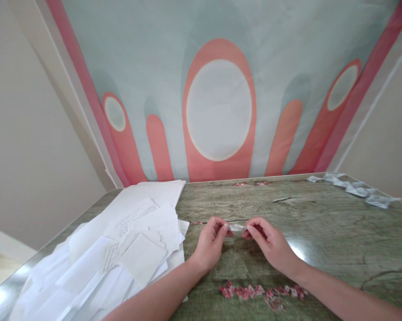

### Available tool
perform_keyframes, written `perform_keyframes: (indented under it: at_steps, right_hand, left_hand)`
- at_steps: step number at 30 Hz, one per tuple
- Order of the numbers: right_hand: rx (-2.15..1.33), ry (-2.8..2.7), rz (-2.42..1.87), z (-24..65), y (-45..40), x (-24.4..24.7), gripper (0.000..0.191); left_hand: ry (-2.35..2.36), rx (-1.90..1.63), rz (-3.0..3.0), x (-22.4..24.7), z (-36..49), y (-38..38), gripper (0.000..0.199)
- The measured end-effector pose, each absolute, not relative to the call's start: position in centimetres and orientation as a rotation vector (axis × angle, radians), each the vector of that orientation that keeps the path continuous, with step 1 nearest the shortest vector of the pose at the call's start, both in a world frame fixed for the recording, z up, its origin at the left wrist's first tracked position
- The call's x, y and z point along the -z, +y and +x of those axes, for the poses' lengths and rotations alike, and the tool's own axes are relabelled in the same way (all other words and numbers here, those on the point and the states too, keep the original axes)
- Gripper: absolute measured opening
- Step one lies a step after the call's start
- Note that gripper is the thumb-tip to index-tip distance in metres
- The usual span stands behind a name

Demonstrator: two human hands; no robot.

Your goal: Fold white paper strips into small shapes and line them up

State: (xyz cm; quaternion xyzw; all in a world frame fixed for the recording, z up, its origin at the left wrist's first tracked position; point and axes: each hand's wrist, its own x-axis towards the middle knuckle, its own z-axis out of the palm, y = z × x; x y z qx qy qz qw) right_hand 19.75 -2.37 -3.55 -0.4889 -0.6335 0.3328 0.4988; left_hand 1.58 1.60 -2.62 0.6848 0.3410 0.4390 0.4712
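Between my two hands, above the middle of the table, is a small white piece of folded paper (237, 228). My left hand (210, 243) pinches its left end between thumb and fingers. The right end is pinched in my right hand (271, 244) the same way. Fingers cover both ends, so only the middle of the paper shows, and how it is folded cannot be made out. Left of my left hand lies a wide, loose pile of white paper sheets (144, 256), some with printed text.
Several small folded papers (359, 191) lie in a row near the far right edge. The wood-patterned table (341, 240) has printed pink flowers and a bright glare spot. Behind it rises a pale green backdrop (167, 58) with coral arches; grey walls flank both sides.
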Motion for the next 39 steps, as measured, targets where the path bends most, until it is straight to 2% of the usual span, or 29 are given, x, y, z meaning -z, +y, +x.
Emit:
perform_keyframes:
  at_steps: [6, 12, 19, 27, 39]
  right_hand:
    - [-0.830, -1.515, -1.213, 19.9, -2.1, 3.7, 0.022]
    - [-0.739, -1.580, -1.203, 19.9, -2.6, 3.3, 0.019]
    - [-0.544, -1.697, -1.141, 19.6, -2.9, 3.0, 0.018]
    - [-0.540, -1.721, -1.150, 19.6, -2.8, 2.9, 0.010]
    - [-0.537, -1.712, -1.157, 19.6, -3.0, 2.6, 0.016]
  left_hand:
    - [0.806, -1.069, 1.582, 2.8, 1.8, 1.8, 0.031]
    - [0.791, -1.050, 1.595, 3.0, 1.7, 1.7, 0.023]
    - [1.010, -1.055, 1.892, 2.4, 1.4, 1.3, 0.012]
    - [1.003, -1.074, 1.953, 1.9, 1.4, 1.1, 0.009]
    - [0.978, -1.065, 1.896, 2.1, 1.4, 1.2, 0.011]
